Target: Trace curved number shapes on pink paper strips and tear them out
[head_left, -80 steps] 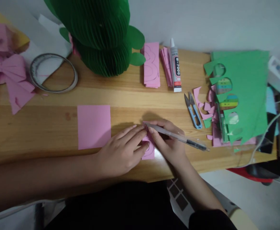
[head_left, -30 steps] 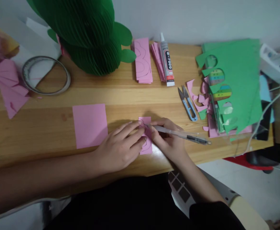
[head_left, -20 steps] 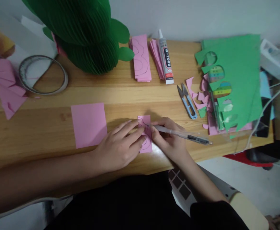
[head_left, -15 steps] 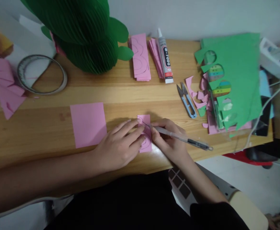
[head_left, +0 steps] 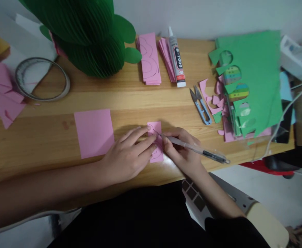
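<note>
A small folded-looking strip of pink paper (head_left: 154,125) lies on the wooden table, with dark curved lines drawn on it. Flat across its left side rests my left hand (head_left: 130,155), fingers spread and pressing on the paper. My right hand (head_left: 185,150) is closed around a pen (head_left: 192,147) with a clear barrel and a dark end. The pen's tip touches the strip near its right edge, beside my left fingertips. To the left of my left hand lies a plain pink square (head_left: 93,132).
A green honeycomb paper piece (head_left: 96,44) stands at the back. Behind my hands lie marked pink strips (head_left: 150,60), a glue tube (head_left: 177,62) and thread snips (head_left: 201,106). Pink scraps and cut green sheets (head_left: 261,79) are at right; a tape roll (head_left: 65,84) is at left.
The view has shifted slightly, so everything sits a little higher and further left. The pen's tip stays on the strip and both hands keep nearly the same pose.
</note>
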A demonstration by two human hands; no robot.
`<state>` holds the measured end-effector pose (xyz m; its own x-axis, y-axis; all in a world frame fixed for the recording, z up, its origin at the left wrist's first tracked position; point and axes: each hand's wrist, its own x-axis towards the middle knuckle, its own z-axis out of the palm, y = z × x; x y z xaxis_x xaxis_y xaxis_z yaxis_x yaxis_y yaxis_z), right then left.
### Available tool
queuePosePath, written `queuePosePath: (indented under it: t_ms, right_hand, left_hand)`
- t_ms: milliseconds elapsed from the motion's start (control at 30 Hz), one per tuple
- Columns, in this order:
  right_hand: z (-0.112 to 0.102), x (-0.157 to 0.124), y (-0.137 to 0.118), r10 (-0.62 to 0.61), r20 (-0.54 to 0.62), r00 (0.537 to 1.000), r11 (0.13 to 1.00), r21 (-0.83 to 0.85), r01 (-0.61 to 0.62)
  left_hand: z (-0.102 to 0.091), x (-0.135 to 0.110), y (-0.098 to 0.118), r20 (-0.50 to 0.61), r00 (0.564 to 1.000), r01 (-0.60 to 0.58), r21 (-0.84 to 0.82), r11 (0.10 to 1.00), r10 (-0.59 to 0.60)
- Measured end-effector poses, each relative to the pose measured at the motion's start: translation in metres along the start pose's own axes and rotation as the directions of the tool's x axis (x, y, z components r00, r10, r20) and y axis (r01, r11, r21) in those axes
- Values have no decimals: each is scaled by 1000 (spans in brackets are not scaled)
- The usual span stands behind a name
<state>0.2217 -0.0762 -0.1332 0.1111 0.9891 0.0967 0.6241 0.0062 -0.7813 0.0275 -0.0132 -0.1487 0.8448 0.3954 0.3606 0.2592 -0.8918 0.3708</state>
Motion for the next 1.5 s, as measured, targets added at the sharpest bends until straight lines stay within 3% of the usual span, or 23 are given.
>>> queuePosePath:
  t_ms: [500,1200,1500]
  right_hand:
    - [0,-6,-1,20,-6,1000,1000,-9,-20]
    - [2,-7,0,-89,23,996,996,-1,89]
    - [2,-6,1,9,4,1000,1000,12,-9]
  left_hand:
    - [0,1,-1,4,1000,-6,26,1000,6]
    - [2,-1,-2,-2,1000,-20,22,1000,20]
    - [2,-1,-1,1,1000,-5,19,1000,5]
